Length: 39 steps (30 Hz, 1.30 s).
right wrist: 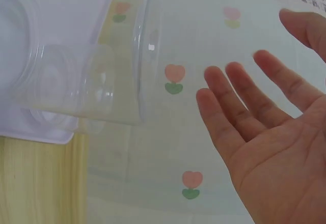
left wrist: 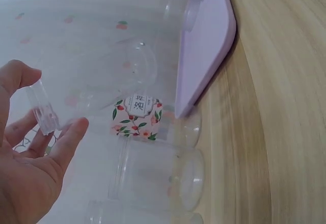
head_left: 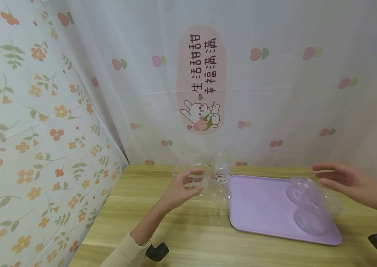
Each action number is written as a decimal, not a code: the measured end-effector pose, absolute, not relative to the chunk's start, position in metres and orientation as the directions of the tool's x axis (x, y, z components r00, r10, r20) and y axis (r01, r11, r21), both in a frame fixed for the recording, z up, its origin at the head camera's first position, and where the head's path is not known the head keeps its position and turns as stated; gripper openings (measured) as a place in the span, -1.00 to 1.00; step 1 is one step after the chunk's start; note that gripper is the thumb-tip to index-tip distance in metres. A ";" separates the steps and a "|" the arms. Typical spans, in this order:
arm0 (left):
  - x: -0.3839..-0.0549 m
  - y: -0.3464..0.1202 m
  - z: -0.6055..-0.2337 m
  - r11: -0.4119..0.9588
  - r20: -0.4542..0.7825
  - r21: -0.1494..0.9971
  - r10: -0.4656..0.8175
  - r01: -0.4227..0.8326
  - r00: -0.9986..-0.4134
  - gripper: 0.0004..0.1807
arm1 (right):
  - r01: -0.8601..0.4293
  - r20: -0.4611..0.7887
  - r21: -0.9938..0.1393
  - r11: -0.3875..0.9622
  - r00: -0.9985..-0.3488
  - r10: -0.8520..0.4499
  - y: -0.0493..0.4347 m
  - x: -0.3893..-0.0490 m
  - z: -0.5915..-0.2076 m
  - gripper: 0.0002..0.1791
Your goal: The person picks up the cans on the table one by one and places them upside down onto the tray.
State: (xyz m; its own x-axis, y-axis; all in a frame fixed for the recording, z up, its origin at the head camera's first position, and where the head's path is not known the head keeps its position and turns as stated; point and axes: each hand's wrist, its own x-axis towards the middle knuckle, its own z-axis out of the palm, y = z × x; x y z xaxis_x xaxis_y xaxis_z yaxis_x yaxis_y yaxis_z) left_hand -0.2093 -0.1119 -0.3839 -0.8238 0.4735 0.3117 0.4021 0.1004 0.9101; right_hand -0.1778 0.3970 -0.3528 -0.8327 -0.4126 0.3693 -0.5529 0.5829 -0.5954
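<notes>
My left hand point(head_left: 180, 187) pinches a small clear plastic lid point(left wrist: 45, 109) with ridged sides between thumb and fingers. Just past it stand clear jars, one of them point(left wrist: 158, 175) large in the left wrist view. Beside them is a clear container with a pink floral label point(left wrist: 135, 117). A tilted clear cup-like piece point(left wrist: 122, 71) shows behind, blurred. On the right, my right hand point(head_left: 348, 181) is held with fingers extended and nothing in them, beside clear plastic containers point(head_left: 312, 218) lying at the right end of the lilac tray point(head_left: 258, 207).
The wooden table point(head_left: 192, 237) ends at a white printed curtain point(head_left: 275, 111) close behind the jars. A floral curtain point(head_left: 35, 148) borders the left side. Near the back edge, a small clear round piece point(head_left: 177, 170) stands left of the jars.
</notes>
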 end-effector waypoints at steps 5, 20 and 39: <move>-0.213 -0.114 -0.385 0.051 0.343 0.914 0.432 0.402 -0.834 -0.49 | -0.501 0.359 -0.622 0.602 -0.865 -0.350 0.394 -0.175 -0.350 -0.51; -0.215 -0.119 -0.385 -0.049 0.390 0.915 0.364 0.400 -0.846 -0.46 | -0.504 0.374 -0.689 0.521 -0.863 -0.340 0.382 -0.175 -0.356 -0.48; -0.215 -0.124 -0.382 -0.092 0.412 0.911 0.290 0.403 -0.864 -0.50 | -0.451 0.374 -0.725 0.521 -0.892 -0.253 0.367 -0.174 -0.355 -0.55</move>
State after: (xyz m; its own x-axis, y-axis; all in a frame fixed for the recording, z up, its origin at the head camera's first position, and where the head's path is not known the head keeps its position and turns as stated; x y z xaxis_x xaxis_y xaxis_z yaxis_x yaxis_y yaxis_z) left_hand -0.2151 -0.1241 -0.3816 -0.8641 0.2896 0.4117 0.4030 -0.0919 0.9106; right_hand -0.1738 0.3666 -0.3552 -0.8924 -0.2528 0.3737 -0.4510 0.5208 -0.7248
